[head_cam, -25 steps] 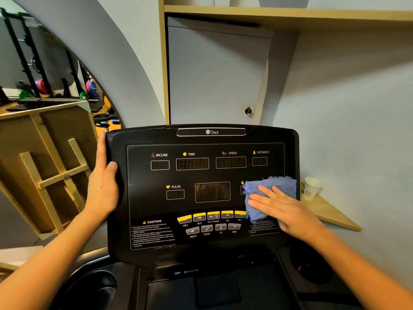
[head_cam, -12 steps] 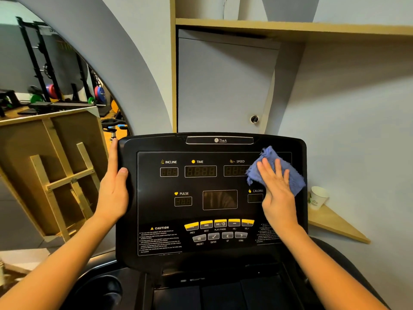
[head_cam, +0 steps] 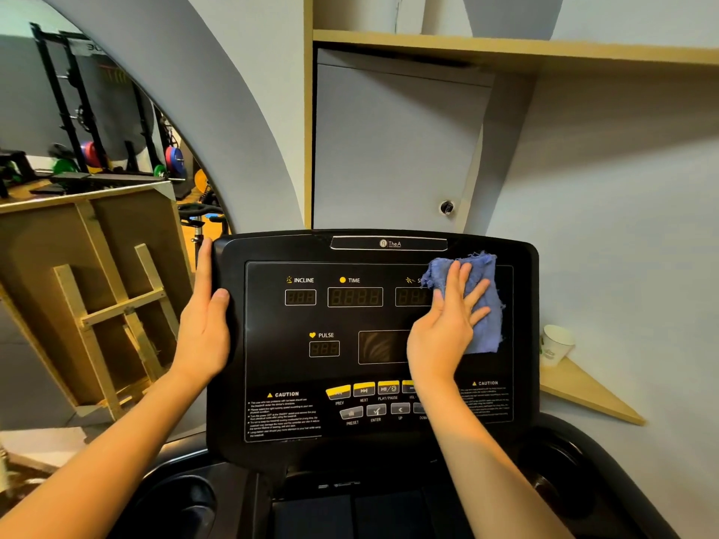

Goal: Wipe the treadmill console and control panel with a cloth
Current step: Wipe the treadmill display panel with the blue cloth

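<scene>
The black treadmill console (head_cam: 268, 367) stands upright in front of me, with dark displays labelled incline, time and pulse and a row of yellow and grey buttons (head_cam: 363, 390) low on the control panel. My right hand (head_cam: 447, 324) lies flat with fingers spread, pressing a blue cloth (head_cam: 486, 301) against the upper right of the panel, over the speed and distance displays. My left hand (head_cam: 204, 317) grips the console's left edge, thumb on the front face.
A paper cup (head_cam: 556, 344) sits on a small wooden corner shelf (head_cam: 583, 390) right of the console. A grey cabinet door (head_cam: 389, 142) and wooden shelf (head_cam: 505, 48) are behind. A tilted wooden panel (head_cam: 89, 289) leans at left. Cup holders (head_cam: 560, 484) flank the base.
My right hand carried the cloth from the lower right of the panel up to the top right, then slightly leftward over the speed display. My left hand kept its grip.
</scene>
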{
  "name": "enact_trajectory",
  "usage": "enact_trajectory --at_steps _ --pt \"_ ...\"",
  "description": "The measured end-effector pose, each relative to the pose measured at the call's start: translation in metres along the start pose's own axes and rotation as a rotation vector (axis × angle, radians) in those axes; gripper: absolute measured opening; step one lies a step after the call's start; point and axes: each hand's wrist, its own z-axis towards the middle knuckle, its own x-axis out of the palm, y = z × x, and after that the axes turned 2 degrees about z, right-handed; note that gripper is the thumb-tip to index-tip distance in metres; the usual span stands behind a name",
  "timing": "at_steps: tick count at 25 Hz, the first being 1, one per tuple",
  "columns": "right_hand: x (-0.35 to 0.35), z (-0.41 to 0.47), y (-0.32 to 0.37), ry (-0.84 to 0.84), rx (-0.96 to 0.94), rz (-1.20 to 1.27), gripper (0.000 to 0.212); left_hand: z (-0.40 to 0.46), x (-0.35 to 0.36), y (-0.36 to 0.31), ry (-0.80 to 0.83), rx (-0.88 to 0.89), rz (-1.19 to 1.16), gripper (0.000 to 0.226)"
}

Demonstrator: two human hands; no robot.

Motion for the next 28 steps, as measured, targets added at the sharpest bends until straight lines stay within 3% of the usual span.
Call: enact_trajectory --at_steps 7,12,17,20,23,28 --pt "0.026 -0.031 0.057 0.009 0.050 0.129 0.058 0.001 -0.001 0.006 -0.001 0.025 0.003 0.061" --pt "0.047 -0.063 0.099 0.104 -0.013 0.169 0.066 0.002 0.001 0.007 -0.010 0.035 0.023 0.061" --pt "0.064 -0.099 0.128 0.269 -0.224 0.170 0.062 0.005 0.001 0.012 -0.031 0.012 0.036 0.062" --pt "0.064 -0.114 0.125 0.405 -0.409 0.140 0.075 0.005 0.000 0.012 -0.017 0.062 0.017 0.061" --pt "0.052 -0.123 0.110 0.529 -0.574 0.142 0.086 0.004 0.001 0.015 -0.011 0.136 0.085 0.058" --pt "0.028 -0.124 0.058 0.684 -0.790 0.118 0.078 0.004 0.000 0.010 -0.018 0.015 0.044 0.061"
